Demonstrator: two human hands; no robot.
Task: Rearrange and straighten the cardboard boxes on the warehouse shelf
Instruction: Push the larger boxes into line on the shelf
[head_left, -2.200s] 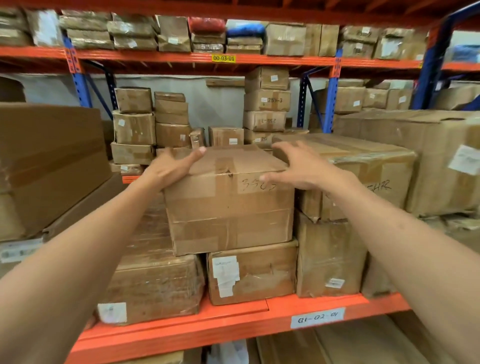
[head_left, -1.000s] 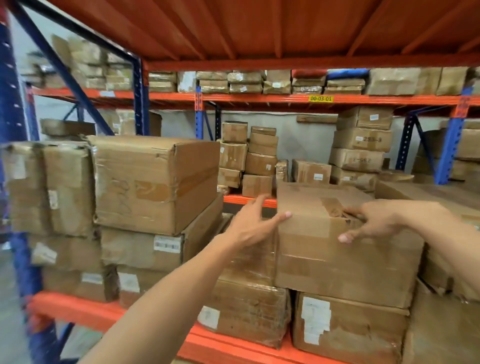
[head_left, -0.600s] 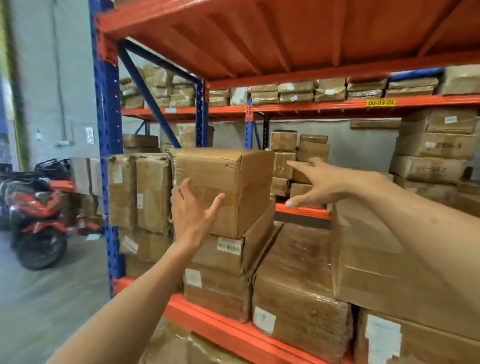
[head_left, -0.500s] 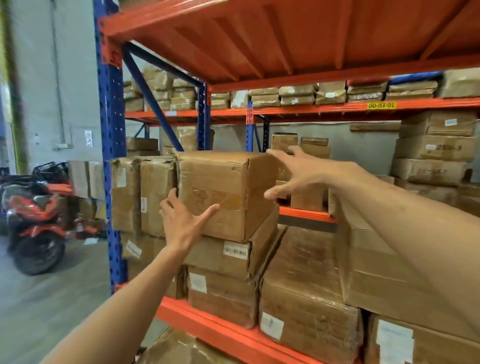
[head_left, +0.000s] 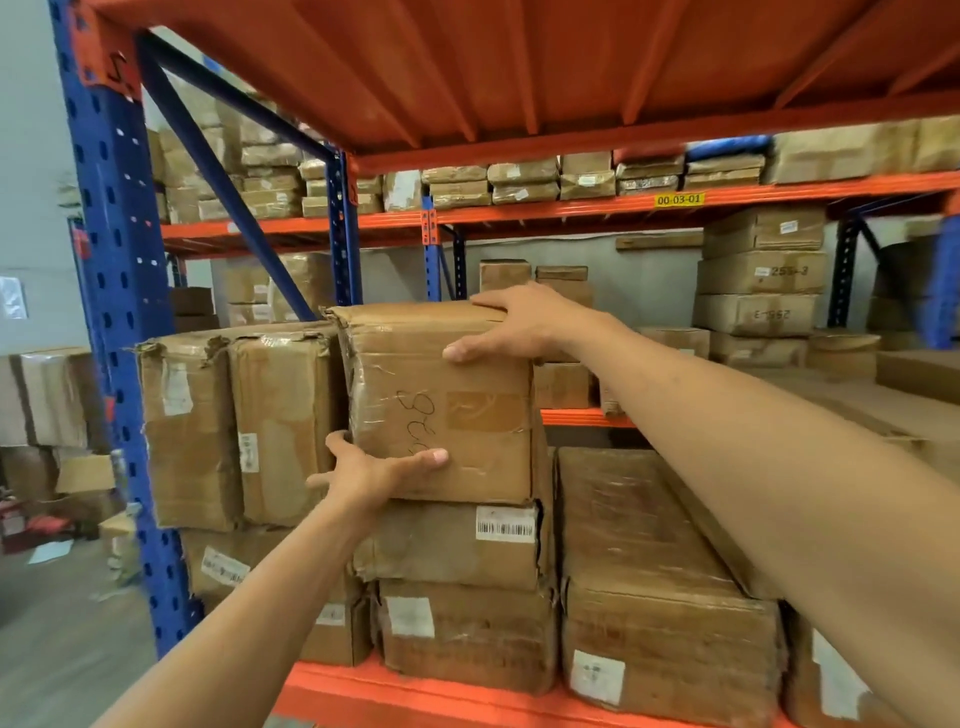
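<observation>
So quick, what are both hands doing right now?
Left hand: gripping the top box at its lower left corner.
Right hand: gripping the same box's upper right edge.

A grey concrete floor (head_left: 62, 654) lies left of the rack, strewn with paper scraps (head_left: 49, 552) below a pale wall (head_left: 31, 208).

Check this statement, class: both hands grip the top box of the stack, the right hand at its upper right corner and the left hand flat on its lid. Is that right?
Not quite. The head view shows the left hand at the lower left front of the top box, not on its lid. The right hand does grip its upper right corner.
</observation>
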